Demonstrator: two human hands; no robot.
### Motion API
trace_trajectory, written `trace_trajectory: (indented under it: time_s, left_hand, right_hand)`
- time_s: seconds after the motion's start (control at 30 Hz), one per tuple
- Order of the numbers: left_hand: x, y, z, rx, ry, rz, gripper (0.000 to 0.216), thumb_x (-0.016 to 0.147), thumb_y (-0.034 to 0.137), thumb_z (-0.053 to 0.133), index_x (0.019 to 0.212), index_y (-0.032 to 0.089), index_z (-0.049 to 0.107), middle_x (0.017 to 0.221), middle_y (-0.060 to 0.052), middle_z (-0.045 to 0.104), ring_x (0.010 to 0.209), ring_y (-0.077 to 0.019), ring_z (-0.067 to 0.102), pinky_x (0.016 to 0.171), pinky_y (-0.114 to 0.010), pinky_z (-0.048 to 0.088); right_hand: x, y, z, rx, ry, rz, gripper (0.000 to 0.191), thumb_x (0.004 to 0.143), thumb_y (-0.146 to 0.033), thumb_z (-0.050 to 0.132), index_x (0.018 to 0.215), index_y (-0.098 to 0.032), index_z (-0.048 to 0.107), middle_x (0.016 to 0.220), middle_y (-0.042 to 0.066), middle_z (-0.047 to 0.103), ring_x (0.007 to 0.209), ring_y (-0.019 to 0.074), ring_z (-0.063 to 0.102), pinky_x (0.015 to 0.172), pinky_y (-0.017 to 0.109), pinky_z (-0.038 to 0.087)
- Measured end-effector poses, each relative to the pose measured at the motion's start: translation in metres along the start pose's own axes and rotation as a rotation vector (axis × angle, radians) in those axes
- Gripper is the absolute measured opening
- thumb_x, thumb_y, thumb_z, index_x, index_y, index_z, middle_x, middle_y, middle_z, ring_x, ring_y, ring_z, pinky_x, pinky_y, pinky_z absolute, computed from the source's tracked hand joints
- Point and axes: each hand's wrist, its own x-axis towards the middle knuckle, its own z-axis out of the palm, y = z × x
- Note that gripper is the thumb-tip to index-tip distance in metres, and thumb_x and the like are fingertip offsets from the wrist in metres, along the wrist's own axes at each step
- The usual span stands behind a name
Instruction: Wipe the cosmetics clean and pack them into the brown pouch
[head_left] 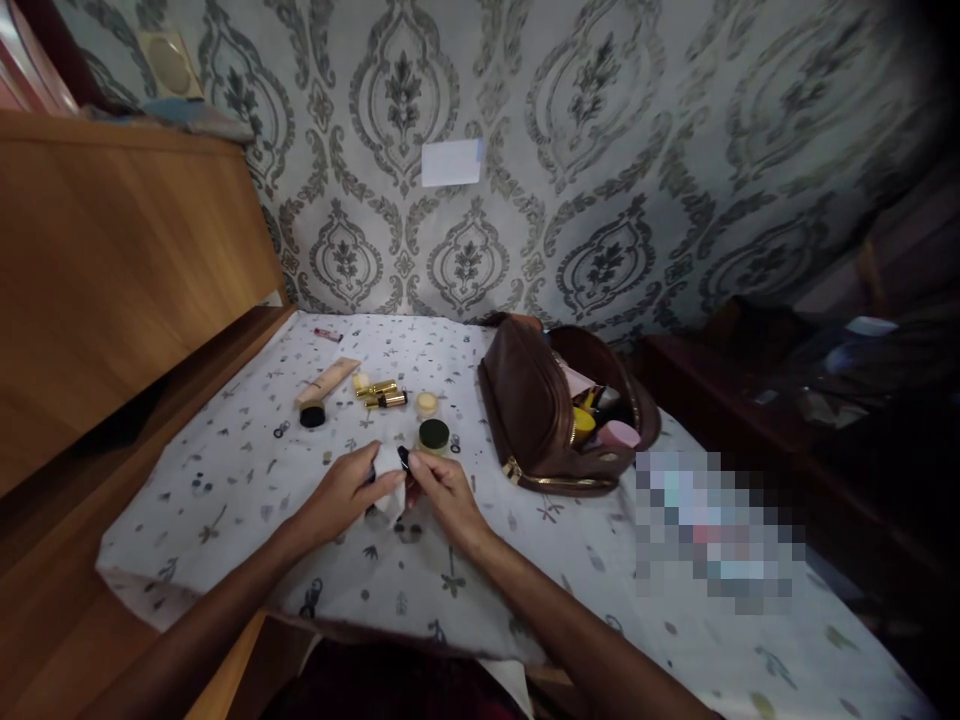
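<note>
My left hand (349,490) is closed on a white wipe or tissue (388,472), held over the near part of the table. Against it, my right hand (448,492) pinches a small dark item (405,458), mostly hidden by the fingers, so its kind cannot be told. Just beyond the hands sits a round dark-lidded jar (433,435). A small cream-coloured jar (427,403) and gold-and-black lipstick-like tubes (386,399) lie farther off. To their left are a beige squeeze tube (328,381) and its dark round cap end (312,414).
An unzipped brown cosmetic bag (525,410) with several items inside stands right of the hands. A blurred-out patch (720,530) covers something at the right. A slim pink tube (328,335) lies near the wall. Wooden furniture (135,220) borders the patterned tablecloth (247,500) on the left.
</note>
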Motion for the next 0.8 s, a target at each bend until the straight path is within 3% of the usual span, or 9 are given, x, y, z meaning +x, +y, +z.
trace_trajectory:
  time_s: [0.17,0.3,0.4,0.5,0.6,0.7,0.8]
  left_hand:
    - [0.013,0.002,0.005,-0.234,0.033,0.041,0.027,0.087,0.043,0.056,0.084,0.016,0.061,0.078,0.0,0.063,0.073,-0.0162,0.056,0.069,-0.025,0.043]
    - [0.025,0.0,0.011,-0.369,0.192,-0.051,0.031,0.083,0.046,0.059,0.072,0.017,0.056,0.065,0.002,0.057,0.062,-0.0134,0.05,0.061,-0.023,0.041]
    - [0.032,-0.001,0.016,-0.445,0.276,-0.124,0.036,0.078,0.05,0.063,0.07,0.017,0.054,0.061,0.004,0.052,0.058,-0.0117,0.046,0.056,-0.022,0.038]
    - [0.032,-0.002,0.02,-0.483,0.298,-0.173,0.04,0.075,0.054,0.065,0.069,0.017,0.052,0.059,0.005,0.048,0.056,-0.0106,0.044,0.053,-0.021,0.037]
    - [0.025,-0.003,0.019,-0.504,0.241,-0.18,0.04,0.076,0.055,0.065,0.069,0.017,0.054,0.061,0.004,0.05,0.058,-0.0112,0.046,0.054,-0.021,0.038]
    - [0.018,-0.004,0.016,-0.569,0.068,-0.188,0.038,0.072,0.05,0.072,0.072,0.015,0.059,0.064,0.003,0.055,0.06,-0.0116,0.05,0.056,-0.021,0.04]
    - [0.017,-0.006,0.015,-0.665,0.119,-0.297,0.04,0.067,0.051,0.074,0.074,0.015,0.059,0.062,0.004,0.055,0.055,-0.0104,0.049,0.052,-0.021,0.039]
  right_hand:
    - [-0.005,-0.007,0.001,-0.126,0.063,-0.108,0.058,0.091,-0.067,0.04,0.109,-0.021,0.071,0.089,0.005,0.065,0.093,0.0232,0.06,0.092,0.039,0.047]
    - [-0.01,-0.001,0.01,-0.027,0.024,-0.045,0.054,0.089,-0.062,0.05,0.127,-0.024,0.058,0.102,0.006,0.066,0.101,0.0231,0.059,0.092,0.038,0.048]
    - [-0.011,0.013,0.018,0.046,-0.085,0.0,0.057,0.073,-0.055,0.074,0.116,-0.021,0.058,0.097,0.003,0.066,0.09,0.0208,0.061,0.081,0.033,0.051]
    - [-0.01,0.023,0.021,0.043,-0.185,0.071,0.041,0.07,-0.048,0.077,0.091,-0.017,0.062,0.08,0.001,0.065,0.078,0.0193,0.061,0.074,0.032,0.05]
    - [-0.01,0.022,0.017,0.018,-0.174,0.066,0.038,0.075,-0.042,0.071,0.102,-0.016,0.062,0.094,0.005,0.068,0.09,0.0224,0.062,0.081,0.035,0.05]
    - [-0.012,0.017,0.013,-0.062,-0.113,0.003,0.06,0.077,-0.036,0.069,0.13,-0.018,0.05,0.125,0.009,0.061,0.115,0.0264,0.055,0.099,0.041,0.044]
    - [-0.014,0.016,0.012,-0.086,-0.116,-0.021,0.066,0.081,-0.036,0.066,0.14,-0.021,0.04,0.132,0.009,0.056,0.124,0.0264,0.051,0.104,0.041,0.04]
